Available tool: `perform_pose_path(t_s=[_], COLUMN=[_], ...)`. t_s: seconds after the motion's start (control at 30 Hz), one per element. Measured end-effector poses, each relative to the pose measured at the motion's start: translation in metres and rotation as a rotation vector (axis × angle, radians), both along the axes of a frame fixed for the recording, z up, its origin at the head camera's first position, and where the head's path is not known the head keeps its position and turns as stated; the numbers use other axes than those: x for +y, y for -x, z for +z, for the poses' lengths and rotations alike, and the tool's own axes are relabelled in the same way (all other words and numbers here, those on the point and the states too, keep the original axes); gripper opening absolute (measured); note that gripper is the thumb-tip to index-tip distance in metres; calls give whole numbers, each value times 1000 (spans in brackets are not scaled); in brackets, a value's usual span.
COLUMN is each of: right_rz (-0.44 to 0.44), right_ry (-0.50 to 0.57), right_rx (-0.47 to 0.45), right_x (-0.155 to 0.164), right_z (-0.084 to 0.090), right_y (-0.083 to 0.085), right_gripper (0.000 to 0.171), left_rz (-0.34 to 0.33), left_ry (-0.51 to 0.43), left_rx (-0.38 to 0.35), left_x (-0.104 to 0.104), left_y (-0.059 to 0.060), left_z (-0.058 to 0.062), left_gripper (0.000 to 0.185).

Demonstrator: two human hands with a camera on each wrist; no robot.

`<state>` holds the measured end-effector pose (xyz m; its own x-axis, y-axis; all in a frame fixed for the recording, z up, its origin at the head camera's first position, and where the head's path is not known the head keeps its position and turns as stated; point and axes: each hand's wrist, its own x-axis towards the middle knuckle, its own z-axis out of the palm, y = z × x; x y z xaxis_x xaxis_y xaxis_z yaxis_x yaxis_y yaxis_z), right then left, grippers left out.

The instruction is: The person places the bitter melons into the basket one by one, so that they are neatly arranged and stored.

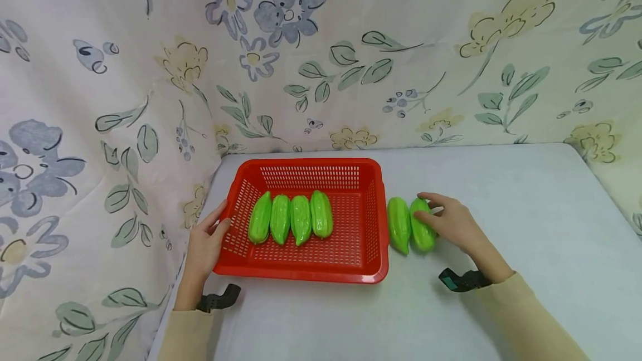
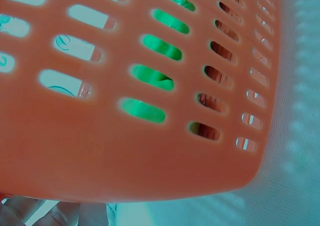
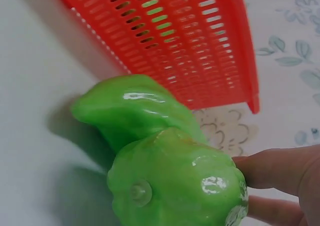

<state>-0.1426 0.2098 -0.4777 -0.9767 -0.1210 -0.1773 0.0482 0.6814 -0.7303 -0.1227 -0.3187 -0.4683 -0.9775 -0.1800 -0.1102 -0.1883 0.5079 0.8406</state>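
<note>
A red plastic basket stands on the white table, with several glossy green bitter melons side by side inside. My left hand grips its left rim, thumb over the edge; in the left wrist view the perforated basket wall covers most of that hand. Right of the basket lie two more bitter melons. My right hand holds the outer bitter melon between thumb and fingers. The other bitter melon lies against it on the basket side. In the right wrist view, fingertips touch the ridged bitter melon.
A flower-printed cloth hangs behind the table and along its left side. The white tabletop extends to the right of my right hand and in front of the basket. Dark wrist-worn devices sit on both wrists.
</note>
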Motion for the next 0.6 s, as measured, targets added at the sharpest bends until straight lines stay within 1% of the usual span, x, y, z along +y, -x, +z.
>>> perform_pose_path(t_s=[0.23,0.47,0.6], right_rz=[-37,-64,-61], right_ry=[62,68,79], right_rx=[10,83,96], right_x=[9,16,16], right_z=[29,57,68], right_y=[-1,1,1], right_gripper=[62,61,62], left_rz=[-3,-4,-2], left_ry=[-2,-2,-7], left_rx=[-2,-4,-11], left_x=[-1,-1,-1], left_y=[0,1,1], left_z=[-1,0,1], left_gripper=[51,52,52])
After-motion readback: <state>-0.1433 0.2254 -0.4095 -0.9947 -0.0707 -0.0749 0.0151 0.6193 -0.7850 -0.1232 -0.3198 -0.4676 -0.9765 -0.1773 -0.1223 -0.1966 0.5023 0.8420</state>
